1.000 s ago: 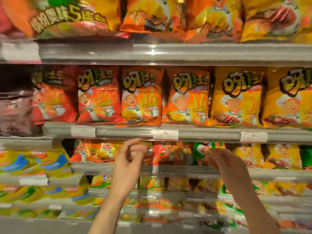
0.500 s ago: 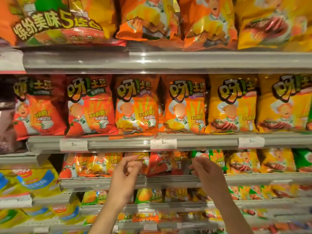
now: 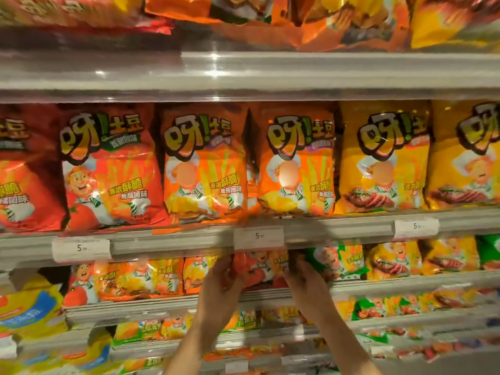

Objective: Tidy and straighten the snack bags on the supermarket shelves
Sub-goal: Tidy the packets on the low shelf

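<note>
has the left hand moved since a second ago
Yes. The left hand went rightward and deeper under the middle price tag, from out in front of the shelf edge to the red snack bag.

Small red snack bag [image 3: 258, 269] upright on lower shelf, between orange and green bags

Grey metal shelves [image 3: 270, 77] are stacked in tiers, filling the whole view. White price labels [image 3: 258, 237] are clipped along the rail just above hand level. Overhead light is reflected off the upper shelf edge.
</note>
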Motion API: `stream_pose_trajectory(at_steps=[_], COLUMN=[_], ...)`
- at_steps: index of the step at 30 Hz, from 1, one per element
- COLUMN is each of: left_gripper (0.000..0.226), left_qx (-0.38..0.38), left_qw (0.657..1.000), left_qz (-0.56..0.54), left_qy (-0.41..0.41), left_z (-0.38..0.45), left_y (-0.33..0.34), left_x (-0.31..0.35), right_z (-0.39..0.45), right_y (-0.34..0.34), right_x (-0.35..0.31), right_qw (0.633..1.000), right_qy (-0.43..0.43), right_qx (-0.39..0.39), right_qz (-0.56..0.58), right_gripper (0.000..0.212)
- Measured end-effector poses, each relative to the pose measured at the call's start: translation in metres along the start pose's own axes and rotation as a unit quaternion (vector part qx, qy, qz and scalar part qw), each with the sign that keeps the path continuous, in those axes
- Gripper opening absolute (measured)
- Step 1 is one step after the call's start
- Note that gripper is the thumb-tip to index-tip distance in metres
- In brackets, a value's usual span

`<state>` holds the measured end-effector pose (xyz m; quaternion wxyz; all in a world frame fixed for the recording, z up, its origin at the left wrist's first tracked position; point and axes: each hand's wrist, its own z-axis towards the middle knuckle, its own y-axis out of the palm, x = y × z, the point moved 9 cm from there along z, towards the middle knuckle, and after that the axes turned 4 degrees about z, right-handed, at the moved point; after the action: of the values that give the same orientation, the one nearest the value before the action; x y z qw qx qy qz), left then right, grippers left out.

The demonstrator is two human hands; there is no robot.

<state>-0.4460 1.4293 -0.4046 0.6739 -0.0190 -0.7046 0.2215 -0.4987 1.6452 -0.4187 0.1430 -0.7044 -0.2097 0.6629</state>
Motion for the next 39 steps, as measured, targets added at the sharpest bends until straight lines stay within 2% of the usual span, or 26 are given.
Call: stream_pose_trajectory(at_steps=[5,10,12,19,22,24,28,31,33,34,37,39], left_gripper=[0.038,0.041,0.033,0.031,0.029,0.029,0.023,0.04,0.052,0.057,0.06,0.059], left_qx=[0.002,0.012,0.012,0.008,-0.009,-0.028,-0.065,-0.087,-0.109,-0.119,-0.137,-0.133], left_qw=[0.999,1.0,1.0,1.0,1.0,0.999,0.997,0.995,0.991,0.99,0.988,0.989], left_qz=[0.045,-0.002,-0.008,-0.025,-0.029,-0.022,-0.028,-0.053,-0.075,-0.076,-0.071,-0.06], left_qy=[0.006,0.008,0.008,-0.001,-0.004,-0.006,-0.008,-0.006,-0.013,-0.015,-0.009,-0.004], left_z=[0.012,0.014,0.013,0.003,-0.001,-0.003,-0.014,-0.026,-0.032,-0.035,-0.047,-0.055], left_y=[0.005,-0.002,-0.007,-0.019,-0.024,-0.027,-0.035,-0.042,-0.047,-0.051,-0.068,-0.084], left_x=[-0.009,-0.009,-0.011,-0.019,-0.02,-0.023,-0.028,-0.03,-0.036,-0.04,-0.047,-0.053], right_z=[0.005,0.003,0.002,0.002,0.002,-0.006,-0.03,-0.054,-0.071,-0.08,-0.103,-0.114], right_y=[0.013,0.004,-0.001,0.01,0.017,0.02,0.032,0.042,0.047,0.052,0.067,0.084], right_x=[-0.005,-0.012,-0.01,-0.013,-0.021,-0.023,-0.014,-0.015,-0.018,-0.021,-0.015,-0.017], right_qw=[1.0,0.993,0.988,0.994,0.996,0.993,0.98,0.961,0.966,0.977,0.979,0.982], right_qy=[0.005,-0.018,-0.015,0.03,0.001,-0.005,0.039,0.057,0.043,0.031,0.036,0.037], right_qx=[0.007,0.063,0.078,0.014,-0.002,0.005,0.015,0.023,0.036,0.033,0.045,0.026], right_qz=[0.002,0.103,0.131,0.104,0.09,0.121,0.195,0.268,0.251,0.207,0.197,0.185], right_gripper=[0.026,0.018,0.016,0.026,0.025,0.019,0.013,0.01,0.025,0.032,0.02,0.019])
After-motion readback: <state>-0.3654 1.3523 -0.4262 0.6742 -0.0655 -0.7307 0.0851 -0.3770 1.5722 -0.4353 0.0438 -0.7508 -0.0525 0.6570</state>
